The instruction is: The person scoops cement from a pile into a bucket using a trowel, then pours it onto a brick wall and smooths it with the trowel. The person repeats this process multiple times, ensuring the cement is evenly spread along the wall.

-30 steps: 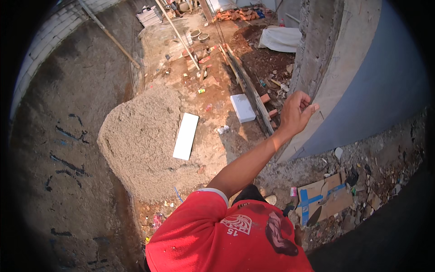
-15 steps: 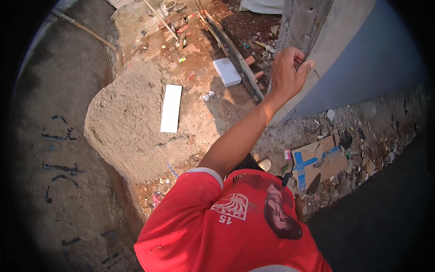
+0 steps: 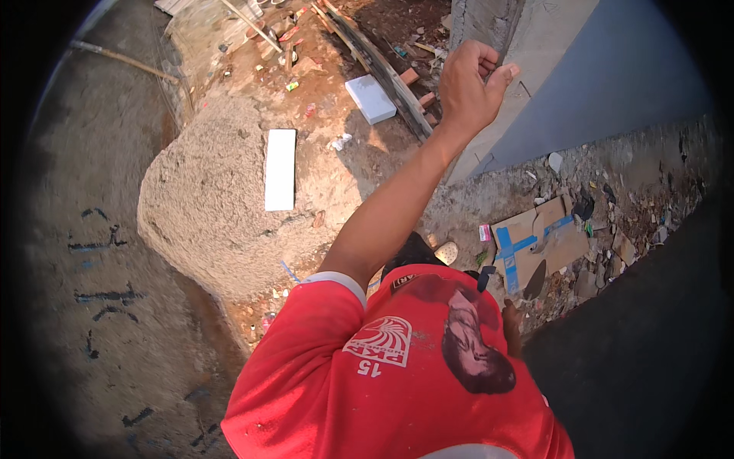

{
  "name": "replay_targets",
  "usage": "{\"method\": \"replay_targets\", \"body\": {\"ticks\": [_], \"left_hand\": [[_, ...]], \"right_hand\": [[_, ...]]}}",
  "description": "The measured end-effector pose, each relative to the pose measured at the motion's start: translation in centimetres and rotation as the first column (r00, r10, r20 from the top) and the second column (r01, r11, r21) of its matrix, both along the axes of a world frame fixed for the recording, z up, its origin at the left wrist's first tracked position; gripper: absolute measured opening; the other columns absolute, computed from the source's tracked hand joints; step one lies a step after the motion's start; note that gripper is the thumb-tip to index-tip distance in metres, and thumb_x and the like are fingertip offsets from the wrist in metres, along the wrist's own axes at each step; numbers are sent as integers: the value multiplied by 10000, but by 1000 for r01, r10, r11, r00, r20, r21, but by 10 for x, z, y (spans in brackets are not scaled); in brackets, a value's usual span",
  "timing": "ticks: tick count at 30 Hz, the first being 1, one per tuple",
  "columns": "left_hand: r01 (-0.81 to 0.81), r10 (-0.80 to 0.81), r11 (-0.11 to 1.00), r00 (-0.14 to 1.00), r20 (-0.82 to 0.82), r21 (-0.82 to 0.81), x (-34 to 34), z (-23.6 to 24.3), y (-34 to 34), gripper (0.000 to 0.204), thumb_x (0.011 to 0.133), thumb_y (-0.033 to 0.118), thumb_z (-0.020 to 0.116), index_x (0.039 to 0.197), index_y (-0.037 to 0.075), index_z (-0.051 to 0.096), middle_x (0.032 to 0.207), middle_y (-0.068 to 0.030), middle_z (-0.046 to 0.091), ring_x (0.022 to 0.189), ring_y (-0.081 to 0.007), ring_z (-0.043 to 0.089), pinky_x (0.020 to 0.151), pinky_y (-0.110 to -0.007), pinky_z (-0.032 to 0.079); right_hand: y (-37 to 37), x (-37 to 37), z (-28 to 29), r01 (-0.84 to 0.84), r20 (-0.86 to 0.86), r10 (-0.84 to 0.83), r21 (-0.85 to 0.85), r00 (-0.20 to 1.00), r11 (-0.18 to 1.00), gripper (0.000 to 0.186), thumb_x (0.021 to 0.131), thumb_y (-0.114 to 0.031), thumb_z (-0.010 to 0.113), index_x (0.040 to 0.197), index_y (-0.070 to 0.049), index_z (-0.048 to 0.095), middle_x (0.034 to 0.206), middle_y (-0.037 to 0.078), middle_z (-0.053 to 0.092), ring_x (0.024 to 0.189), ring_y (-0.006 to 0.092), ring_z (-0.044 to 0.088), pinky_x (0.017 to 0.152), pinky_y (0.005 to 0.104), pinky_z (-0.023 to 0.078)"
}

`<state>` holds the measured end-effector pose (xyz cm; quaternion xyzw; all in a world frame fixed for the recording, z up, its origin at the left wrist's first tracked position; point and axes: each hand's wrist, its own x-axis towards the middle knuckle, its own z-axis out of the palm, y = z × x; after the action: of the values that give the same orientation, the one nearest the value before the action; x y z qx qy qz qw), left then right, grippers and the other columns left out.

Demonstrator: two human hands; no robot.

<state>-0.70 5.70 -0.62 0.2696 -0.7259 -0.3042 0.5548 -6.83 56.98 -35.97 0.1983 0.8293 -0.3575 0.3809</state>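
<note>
Inspecting the head view, we find the left hand (image 3: 472, 88) raised at the upper right, in front of the edge where a rough concrete column (image 3: 480, 21) meets a pale plastered wall (image 3: 552, 46). Its fingers are curled inward and the thumb stands out beside them; we cannot tell whether it pinches anything or touches that edge. Just right of the thumb, a thin dark pin (image 3: 524, 89) projects from the wall's face.

We note the right hand (image 3: 511, 314) only in part, past the side of the red shirt (image 3: 405, 382). A dark, pointed blade (image 3: 536, 280) lies just beside it, over the view of a flattened cardboard sheet (image 3: 572, 236) with blue tape. The shirt hides the grip, so we cannot tell whether that hand is clenched on the tool.

On the ground to the left, we record a heap of sand (image 3: 200, 191), with a long white panel (image 3: 280, 170) at its right edge. Further right, a white block (image 3: 371, 99) sits near weathered planks (image 3: 376, 65), and reddish bricks (image 3: 427, 100) show on their far side.
</note>
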Motion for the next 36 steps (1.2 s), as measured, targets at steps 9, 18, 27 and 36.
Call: {"method": "replay_targets", "body": {"ticks": [9,18,27,36], "left_hand": [[83,-81,993,996,-21,79,8,11,-2,327,802,252,857,912,28,647,798,-87,665,771,-195,652,719,-336,527],[121,-121,993,989,89,1,29,23,-1,382,846,290,828,1013,3,639,872,-95,671,810,-176,642,739,-327,533],[-170,-36,686,963,267,708,189,-156,1,347,970,346,724,1077,23,655,915,-35,670,814,-112,608,735,-294,511],[-478,106,-553,772,626,683,475,-377,160,185,929,192,682,802,112,573,611,-29,489,483,-170,447,438,-355,324]], "right_hand": [[-5,16,-2,44,-10,-44,-5,999,999,666,851,-207,764,1347,61,410,735,66,509,505,172,476,414,348,397],[-8,25,1,87,33,-87,9,996,996,646,881,-243,742,1373,4,405,725,82,504,480,198,475,416,365,443],[-24,7,-13,-479,-36,495,201,868,855,818,873,-369,732,1512,2,381,1059,288,680,844,387,725,705,563,579],[-138,3,4,-872,-142,916,281,376,402,758,880,-375,722,1442,46,433,1340,358,584,1273,517,549,1064,524,444]]}}
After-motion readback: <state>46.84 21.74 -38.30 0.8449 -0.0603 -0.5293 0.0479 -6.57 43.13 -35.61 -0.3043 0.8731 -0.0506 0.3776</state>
